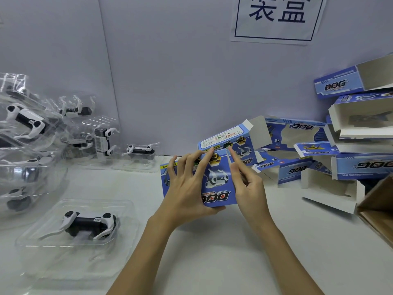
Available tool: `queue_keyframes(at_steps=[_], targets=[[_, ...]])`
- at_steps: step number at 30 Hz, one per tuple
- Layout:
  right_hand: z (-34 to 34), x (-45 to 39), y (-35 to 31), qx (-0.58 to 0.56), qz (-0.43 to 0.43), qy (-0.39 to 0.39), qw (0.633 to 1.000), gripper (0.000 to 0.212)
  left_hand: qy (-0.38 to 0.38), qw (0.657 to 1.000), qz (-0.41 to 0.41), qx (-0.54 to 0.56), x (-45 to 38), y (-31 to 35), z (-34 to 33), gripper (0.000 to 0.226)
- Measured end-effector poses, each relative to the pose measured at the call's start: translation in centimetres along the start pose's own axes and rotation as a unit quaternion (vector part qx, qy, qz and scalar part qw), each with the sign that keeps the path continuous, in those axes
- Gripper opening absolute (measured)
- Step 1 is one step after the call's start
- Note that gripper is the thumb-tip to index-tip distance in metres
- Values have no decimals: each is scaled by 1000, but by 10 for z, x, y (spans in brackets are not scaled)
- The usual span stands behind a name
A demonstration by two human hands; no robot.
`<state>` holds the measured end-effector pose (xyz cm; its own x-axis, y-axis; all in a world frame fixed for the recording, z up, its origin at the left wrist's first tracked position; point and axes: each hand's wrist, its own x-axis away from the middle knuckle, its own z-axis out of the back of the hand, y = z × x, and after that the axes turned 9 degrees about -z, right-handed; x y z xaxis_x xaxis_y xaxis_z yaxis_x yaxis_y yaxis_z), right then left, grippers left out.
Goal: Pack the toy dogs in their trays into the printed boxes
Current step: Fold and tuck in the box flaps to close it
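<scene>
A blue printed box [219,179] marked DOG is held above the white table, just right of centre. My left hand [187,188] grips it from the left, fingers spread over its face and thumb under its lower edge. My right hand [246,179] touches the box's top edge with its extended index finger, the other fingers loosely curled. An end flap [258,129] of the box stands open at the upper right. A black and white toy dog [89,224] lies in a clear plastic tray [42,235] on the table at the lower left.
Several more dogs in clear trays [32,128] are piled at the left against the wall. Empty printed boxes [350,145] are stacked at the right. A brown carton [378,209] juts in at the right edge. A paper sign [276,18] hangs on the wall.
</scene>
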<state>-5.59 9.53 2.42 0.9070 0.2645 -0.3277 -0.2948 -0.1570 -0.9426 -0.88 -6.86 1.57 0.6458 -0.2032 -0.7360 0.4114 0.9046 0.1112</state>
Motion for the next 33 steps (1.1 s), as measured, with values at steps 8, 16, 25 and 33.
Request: queue_keyframes(at_steps=[8, 16, 25, 33], targets=[[-4, 0, 1, 48, -21, -38, 998, 55, 16, 1000, 9, 3, -1, 1, 0, 123], [2, 0, 1, -55, 2, -29, 998, 42, 29, 999, 30, 29, -1, -13, 4, 125], [-24, 15, 21, 2, 89, 74, 993, 45, 70, 992, 63, 79, -1, -8, 4, 119], [-24, 16, 17, -20, 72, 30, 997, 55, 78, 991, 66, 85, -1, -11, 1, 118]])
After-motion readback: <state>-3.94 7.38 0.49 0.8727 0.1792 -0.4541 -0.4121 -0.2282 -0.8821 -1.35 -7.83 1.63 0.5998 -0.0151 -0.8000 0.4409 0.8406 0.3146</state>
